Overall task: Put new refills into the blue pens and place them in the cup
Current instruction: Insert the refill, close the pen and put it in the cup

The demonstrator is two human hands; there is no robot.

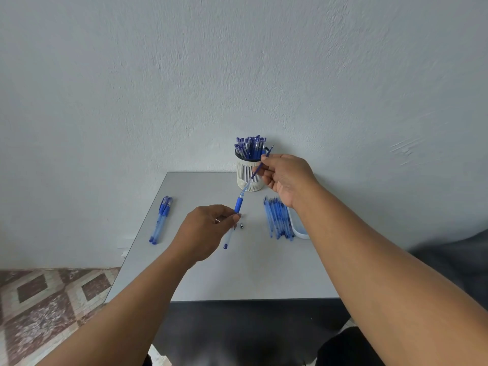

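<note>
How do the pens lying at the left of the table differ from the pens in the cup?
The pens at the left lie flat on the table, while the pens in the cup stand upright. The left group is only a few pens; the cup holds a crowded bunch. The left pens lie near the table's left edge; the cup's pens are at the back by the wall. Both groups are blue.

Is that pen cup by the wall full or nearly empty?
Fairly full. The cup stands upright on the table, and a dense cluster of capped blue pens sticks out above its rim.
</note>
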